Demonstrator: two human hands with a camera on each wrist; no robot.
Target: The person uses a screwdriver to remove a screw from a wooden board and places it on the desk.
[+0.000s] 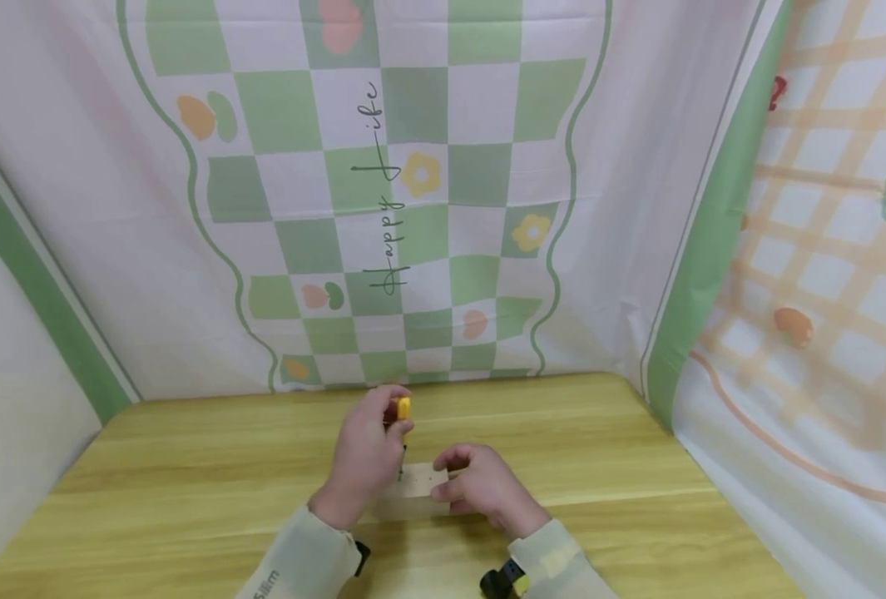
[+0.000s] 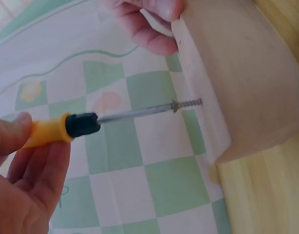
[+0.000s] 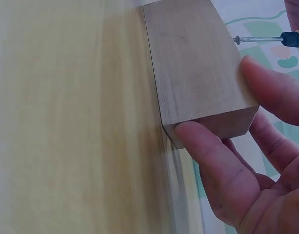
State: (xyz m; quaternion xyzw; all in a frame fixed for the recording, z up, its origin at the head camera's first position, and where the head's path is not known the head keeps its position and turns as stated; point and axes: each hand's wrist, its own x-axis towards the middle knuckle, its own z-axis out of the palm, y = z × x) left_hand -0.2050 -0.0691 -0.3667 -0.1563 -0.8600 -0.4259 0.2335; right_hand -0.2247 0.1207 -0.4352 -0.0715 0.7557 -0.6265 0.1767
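Observation:
My left hand (image 1: 368,445) grips the yellow-and-black handle of a screwdriver (image 2: 83,126). In the head view the tool stands upright over the left part of a pale wooden block (image 1: 416,481). Its shaft meets the head of a screw (image 2: 189,103), whose threads show above the block while its point is in the wood. At the block's right end, my right hand (image 1: 487,489) holds it with thumb and fingers around the end and edges. Small dark holes or marks dot the block's top face.
The block rests on a wood-grain table (image 1: 600,449). Behind the table hangs a green-and-white checked cloth (image 1: 413,108), and an orange-checked cloth (image 1: 817,274) hangs at the right. A dark device (image 1: 504,578) is strapped by the right sleeve.

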